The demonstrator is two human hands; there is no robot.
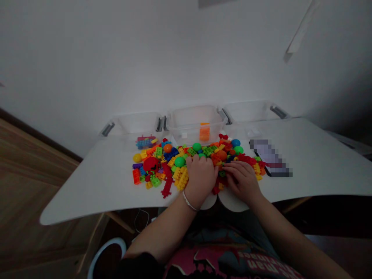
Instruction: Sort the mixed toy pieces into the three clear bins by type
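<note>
A heap of colourful toy building bricks and small plastic balls lies before me on the white table. My left hand rests on the middle of the heap with its fingers curled down among the pieces; what they hold is hidden. From the right, my right hand reaches in, its fingers pressed together near my left thumb, with something too small to name at the tips. Close to my left hand are a yellow brick piece, a green ball and a red chain-like piece. An orange ball sits just beyond my hands.
Along the wall stand three clear plastic boxes: a left box, a middle box and a right box. An orange brick shows in the middle one. Right of the heap lies a phone, its screen blurred.
</note>
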